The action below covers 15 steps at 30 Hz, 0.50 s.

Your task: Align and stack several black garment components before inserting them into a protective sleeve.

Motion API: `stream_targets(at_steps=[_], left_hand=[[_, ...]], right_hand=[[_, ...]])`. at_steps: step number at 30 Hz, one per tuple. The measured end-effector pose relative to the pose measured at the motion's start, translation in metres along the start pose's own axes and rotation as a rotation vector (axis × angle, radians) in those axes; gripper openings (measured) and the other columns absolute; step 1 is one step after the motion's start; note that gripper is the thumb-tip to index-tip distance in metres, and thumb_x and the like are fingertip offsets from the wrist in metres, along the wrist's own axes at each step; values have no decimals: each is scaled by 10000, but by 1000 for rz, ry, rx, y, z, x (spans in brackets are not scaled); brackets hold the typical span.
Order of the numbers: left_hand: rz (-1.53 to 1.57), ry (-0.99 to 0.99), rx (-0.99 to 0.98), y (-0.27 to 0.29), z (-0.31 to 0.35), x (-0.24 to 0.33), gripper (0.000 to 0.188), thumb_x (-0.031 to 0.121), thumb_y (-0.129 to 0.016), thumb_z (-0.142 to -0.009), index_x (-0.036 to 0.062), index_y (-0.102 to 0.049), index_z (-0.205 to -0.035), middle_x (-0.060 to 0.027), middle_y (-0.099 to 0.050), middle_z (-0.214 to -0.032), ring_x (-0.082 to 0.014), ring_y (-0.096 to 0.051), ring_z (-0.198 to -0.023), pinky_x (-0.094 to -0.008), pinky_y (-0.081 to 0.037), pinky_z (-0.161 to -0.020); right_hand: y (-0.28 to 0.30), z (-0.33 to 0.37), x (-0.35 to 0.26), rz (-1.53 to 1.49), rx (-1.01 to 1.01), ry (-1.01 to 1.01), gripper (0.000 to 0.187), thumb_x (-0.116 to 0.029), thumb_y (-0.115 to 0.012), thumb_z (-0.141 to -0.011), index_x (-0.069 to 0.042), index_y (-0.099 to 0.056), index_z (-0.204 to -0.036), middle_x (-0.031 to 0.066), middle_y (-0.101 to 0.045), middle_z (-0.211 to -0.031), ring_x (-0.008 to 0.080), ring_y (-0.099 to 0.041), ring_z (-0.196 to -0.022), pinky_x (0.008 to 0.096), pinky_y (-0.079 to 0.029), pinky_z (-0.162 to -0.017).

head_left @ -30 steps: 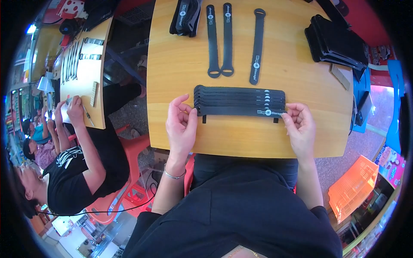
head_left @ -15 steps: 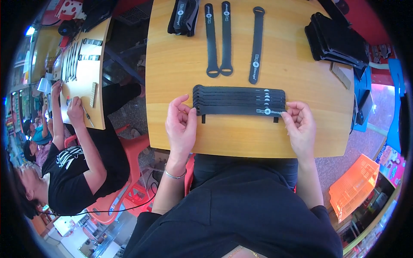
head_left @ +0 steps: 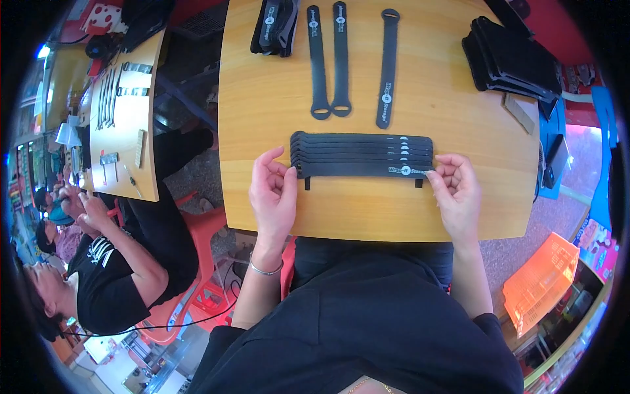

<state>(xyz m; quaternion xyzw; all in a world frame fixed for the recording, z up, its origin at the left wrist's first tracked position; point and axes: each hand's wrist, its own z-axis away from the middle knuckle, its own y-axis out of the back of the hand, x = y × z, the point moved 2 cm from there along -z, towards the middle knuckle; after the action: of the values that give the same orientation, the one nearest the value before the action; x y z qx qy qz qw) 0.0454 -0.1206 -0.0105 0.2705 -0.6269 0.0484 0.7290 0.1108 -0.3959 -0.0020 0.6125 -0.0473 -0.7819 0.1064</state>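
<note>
In front of me lies a row of several flat black straps (head_left: 354, 146), overlapping like steps, with white print near their right ends. The front strap (head_left: 348, 169) lies nearest me. At its left end my left hand (head_left: 274, 192) has the thumb and forefinger closed on the tip, other fingers half curled. My right hand (head_left: 457, 192) pinches the right end between thumb and fingertip. Two short dark tabs, a left tab (head_left: 307, 184) and a right tab (head_left: 419, 183), stick out from under the row toward me.
Farther back lie two loose straps, one strap (head_left: 317, 69) beside another (head_left: 340, 65), and a third strap (head_left: 388, 69). A strap bundle (head_left: 270, 29) and a dark fabric stack (head_left: 508, 59) flank them. A co-worker (head_left: 111, 282) sits left; an orange basket (head_left: 541, 282) stands right.
My hands stay at the strap's ends almost unmoved. The co-worker's hands have drawn back from their table, where a small dark piece now lies near the edge.
</note>
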Motion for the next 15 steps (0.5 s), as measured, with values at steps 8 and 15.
stream_targets(at_steps=[8,15], left_hand=[[-9,24,-6,0,1,0,335,-67,-552,-877,23,-499,-1195,32,-484,-794,7,-411,-609,-137,-305,-532],[-18,-1,13,-1,0,-3,321,-72,-555,-866,4,-503,-1173,10,-503,-774,-3,-417,-563,-144,-321,-509]], right_hand=[[-1,-1,3,-18,-1,-2,252,28,-654,-840,-30,-558,-1065,-21,-563,-789,17,-517,-655,152,-416,-559],[-1,-1,5,-4,0,14,269,29,-665,-828,-24,-558,-1070,-14,-564,-788,17,-517,-653,156,-423,-563]])
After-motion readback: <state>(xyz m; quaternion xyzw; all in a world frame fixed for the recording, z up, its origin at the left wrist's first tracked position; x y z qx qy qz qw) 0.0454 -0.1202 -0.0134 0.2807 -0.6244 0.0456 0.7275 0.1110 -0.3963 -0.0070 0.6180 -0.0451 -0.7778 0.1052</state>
